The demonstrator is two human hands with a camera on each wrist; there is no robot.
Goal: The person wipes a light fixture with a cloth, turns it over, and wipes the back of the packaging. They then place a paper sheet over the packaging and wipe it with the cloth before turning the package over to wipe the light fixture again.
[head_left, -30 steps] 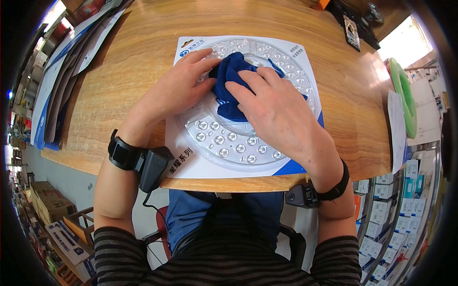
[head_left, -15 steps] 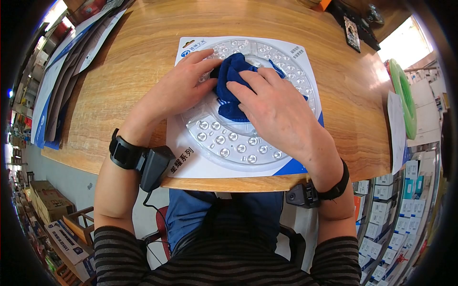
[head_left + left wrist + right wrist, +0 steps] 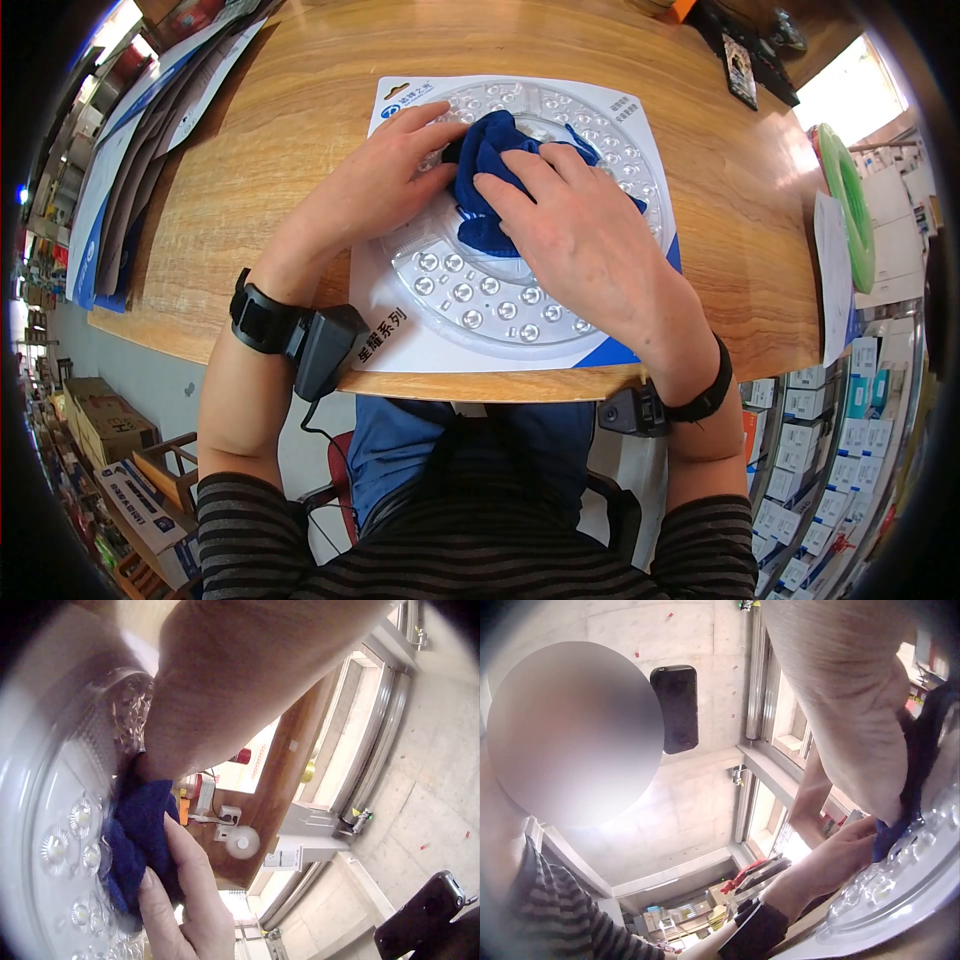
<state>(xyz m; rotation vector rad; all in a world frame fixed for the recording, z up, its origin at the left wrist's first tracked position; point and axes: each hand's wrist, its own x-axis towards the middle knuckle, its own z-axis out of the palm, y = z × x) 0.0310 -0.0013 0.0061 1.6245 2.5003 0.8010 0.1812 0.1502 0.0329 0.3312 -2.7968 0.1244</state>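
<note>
A blue cloth point(image 3: 485, 170) lies bunched on a round, clear-plastic-covered LED light panel point(image 3: 465, 292), which is mounted on a white and blue card point(image 3: 375, 290). My right hand point(image 3: 590, 230) grips the cloth from above, its fingers bent over the folds. In the left wrist view, fingers of the right hand point(image 3: 191, 907) press into the blue cloth point(image 3: 135, 840) close over the lenses. My left hand point(image 3: 385, 175) rests on the panel's left side with relaxed fingers, thumb tip beside the cloth. Its fingertips reach toward the printed upper-left part of the card.
The card lies on a wooden table point(image 3: 250, 180), close to its front edge. Stacked cards point(image 3: 130, 170) stand at the left side. A phone-like object point(image 3: 738, 70) lies at the back right. A green ring point(image 3: 845, 205) is at the right edge.
The cloth, card and both hands shift very slightly to the right in the head view. Both hands keep the same pose.
</note>
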